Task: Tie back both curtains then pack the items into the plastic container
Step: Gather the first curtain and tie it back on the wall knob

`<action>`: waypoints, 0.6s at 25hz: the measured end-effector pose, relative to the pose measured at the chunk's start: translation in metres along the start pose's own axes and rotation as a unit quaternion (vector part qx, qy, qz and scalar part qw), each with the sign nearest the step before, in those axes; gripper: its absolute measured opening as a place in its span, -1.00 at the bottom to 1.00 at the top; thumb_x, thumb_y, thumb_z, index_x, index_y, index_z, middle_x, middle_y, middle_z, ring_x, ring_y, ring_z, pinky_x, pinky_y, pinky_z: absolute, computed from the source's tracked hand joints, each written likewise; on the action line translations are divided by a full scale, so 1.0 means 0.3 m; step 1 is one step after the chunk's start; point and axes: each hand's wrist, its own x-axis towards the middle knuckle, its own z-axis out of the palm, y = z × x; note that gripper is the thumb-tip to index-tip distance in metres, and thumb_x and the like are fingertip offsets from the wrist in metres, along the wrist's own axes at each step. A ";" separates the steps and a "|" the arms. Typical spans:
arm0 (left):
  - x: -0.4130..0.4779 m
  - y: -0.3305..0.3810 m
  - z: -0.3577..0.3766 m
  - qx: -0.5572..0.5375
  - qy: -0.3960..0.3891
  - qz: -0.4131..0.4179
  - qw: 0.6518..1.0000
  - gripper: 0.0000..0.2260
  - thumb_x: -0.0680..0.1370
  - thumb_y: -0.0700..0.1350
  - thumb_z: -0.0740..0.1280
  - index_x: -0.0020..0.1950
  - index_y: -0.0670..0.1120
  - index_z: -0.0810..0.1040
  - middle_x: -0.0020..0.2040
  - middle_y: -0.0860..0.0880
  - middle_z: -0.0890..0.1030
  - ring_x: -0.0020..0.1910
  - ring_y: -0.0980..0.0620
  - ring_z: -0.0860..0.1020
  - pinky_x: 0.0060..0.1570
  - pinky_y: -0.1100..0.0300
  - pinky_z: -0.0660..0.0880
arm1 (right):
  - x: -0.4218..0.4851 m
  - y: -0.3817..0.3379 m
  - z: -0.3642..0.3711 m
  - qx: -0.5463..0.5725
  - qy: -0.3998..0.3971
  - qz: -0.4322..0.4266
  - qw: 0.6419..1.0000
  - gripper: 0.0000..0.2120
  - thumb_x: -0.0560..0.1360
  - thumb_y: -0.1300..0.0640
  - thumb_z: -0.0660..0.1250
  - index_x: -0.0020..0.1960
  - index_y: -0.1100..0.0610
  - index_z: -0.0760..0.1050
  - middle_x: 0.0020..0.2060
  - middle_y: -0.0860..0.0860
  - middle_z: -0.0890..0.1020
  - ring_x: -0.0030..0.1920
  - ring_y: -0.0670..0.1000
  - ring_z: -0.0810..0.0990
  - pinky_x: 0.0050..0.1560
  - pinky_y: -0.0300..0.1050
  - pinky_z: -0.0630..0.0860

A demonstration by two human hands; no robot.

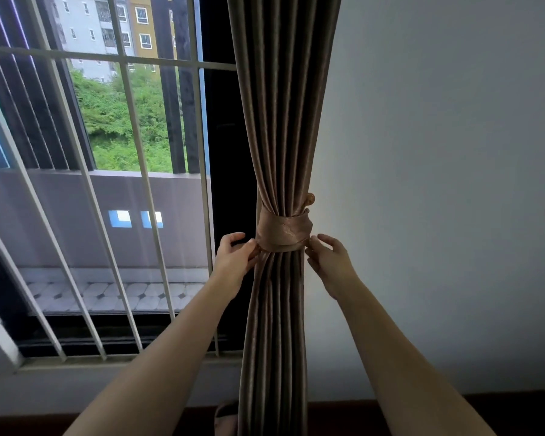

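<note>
Fig.: head view, window corner. The brown pleated curtain (280,121) is hanging gathered into a narrow column at centre, running btwn the dark window frame (224,136) on its L and the plain white wall (438,152) on its R. A matching fabric tieback (283,229) is cinching it at mid-height, w/ pleats fanning out above and below. The band's R end is reaching up toward a small rounded wall hook (310,199) just beside the curtain's R edge. White window bars (129,121) are closing off the whole L side, so open room is lying mainly to the R, along the bare wall, and below the band on either side of the column. The L hand (233,258) is sitting at the band's lower L corner, fingers loosely spread, thumb tip touching the band's edge, gripping nothing. The R hand (329,262) is mirroring it at the lower R corner, fingers relaxed and part-open, fingertips (310,242) touching the band's edge, holding nothing. Both forearms are reaching up from the bottom, flanking the curtain. A dark floor strip (516,410) is showing at bottom R.
</note>
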 end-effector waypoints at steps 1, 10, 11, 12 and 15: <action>-0.024 -0.029 -0.021 0.063 -0.023 0.040 0.997 -0.72 0.54 -0.21 0.31 0.25 -0.10 0.42 0.06 -0.10 0.59 0.03 -0.02 0.60 0.06 0.07 0.56 | -0.021 0.030 -0.012 -0.069 -0.003 -0.037 0.997 -0.80 0.54 0.12 0.29 0.15 0.08 0.39 -0.10 0.02 0.62 -0.12 -0.07 0.62 -0.12 -0.23 0.53; -0.067 -0.223 -0.064 0.587 0.005 0.308 0.749 -0.81 0.58 -0.07 0.27 -0.06 -0.19 0.54 -0.17 -0.07 0.59 -0.22 -0.03 0.56 -0.26 0.27 0.36 | -0.052 0.175 -0.039 -0.514 -0.017 -0.231 0.826 -0.71 0.43 -0.06 0.40 -0.09 0.18 0.58 -0.24 0.02 0.66 -0.23 0.02 0.60 -0.18 -0.16 0.49; -0.063 -0.234 -0.058 0.606 0.018 0.296 0.739 -0.82 0.59 -0.13 0.23 -0.07 -0.22 0.53 -0.17 -0.11 0.59 -0.21 -0.08 0.57 -0.26 0.21 0.38 | -0.052 0.186 -0.035 -0.526 -0.005 -0.235 0.818 -0.73 0.45 -0.03 0.38 -0.12 0.21 0.57 -0.26 0.05 0.66 -0.25 0.06 0.59 -0.22 -0.14 0.46; -0.055 -0.234 -0.057 0.615 0.031 0.282 0.736 -0.85 0.59 -0.20 0.21 -0.08 -0.23 0.52 -0.18 -0.13 0.59 -0.21 -0.12 0.58 -0.26 0.16 0.42 | -0.050 0.191 -0.037 -0.526 0.010 -0.230 0.819 -0.75 0.47 0.02 0.35 -0.17 0.23 0.56 -0.31 0.08 0.64 -0.29 0.09 0.57 -0.26 -0.12 0.45; -0.009 -0.209 -0.056 0.636 0.041 0.258 0.726 -0.88 0.56 -0.32 0.20 -0.14 -0.24 0.50 -0.21 -0.16 0.56 -0.21 -0.16 0.58 -0.31 0.14 0.41 | -0.038 0.163 -0.072 -0.516 0.046 -0.196 0.833 -0.72 0.48 0.12 0.32 -0.38 0.16 0.40 -0.52 0.02 0.46 -0.47 0.00 0.39 -0.42 -0.18 0.32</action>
